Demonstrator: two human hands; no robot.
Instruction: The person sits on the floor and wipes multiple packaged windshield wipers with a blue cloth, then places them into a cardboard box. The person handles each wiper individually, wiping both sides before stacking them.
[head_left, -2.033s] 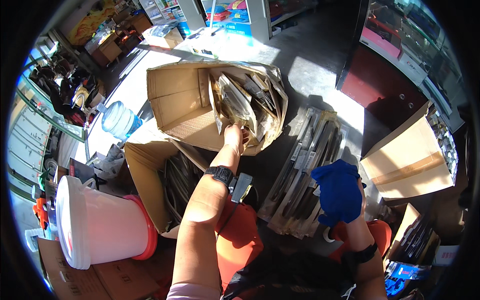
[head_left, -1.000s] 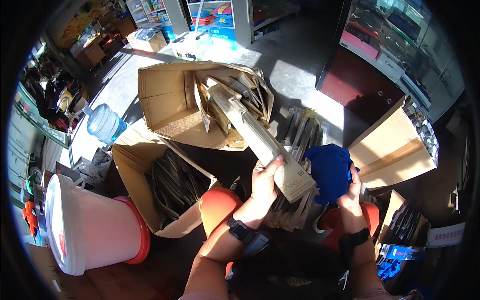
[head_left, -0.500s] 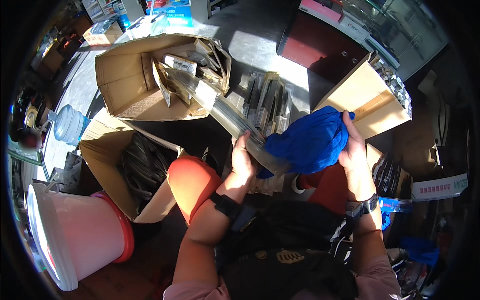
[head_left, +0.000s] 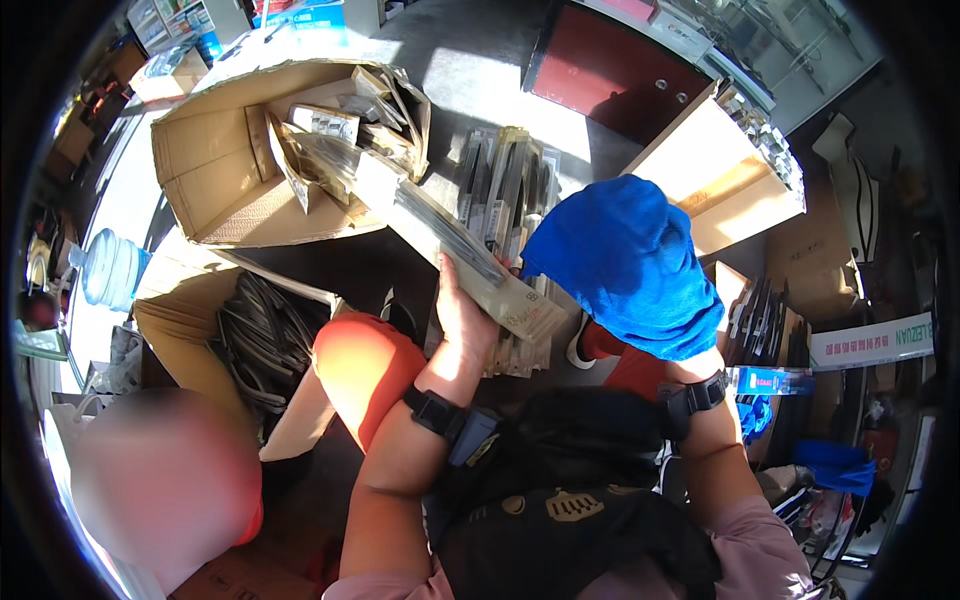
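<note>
A: what's that long flat clear-wrapped pack (head_left: 470, 262) we've got — tilted, just above our orange knee (head_left: 360, 370)?

B: yep; our left hand (head_left: 462, 318) grips its lower end; right hand (head_left: 640, 290) is hidden under a blue cloth (head_left: 625, 262) — can't tell its grip; cardboard boxes (head_left: 225, 170) all over the grey floor (head_left: 500, 75).

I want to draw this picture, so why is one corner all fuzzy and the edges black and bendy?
In the head view, the fisheye lens bends straight edges and leaves a black rim. A soft blurred patch covers the lower left. Hard sunlight whitens the floor beyond the open cardboard box, with dark shadow below it. The left hand, its long packet and the blue cloth are sharp.
</note>
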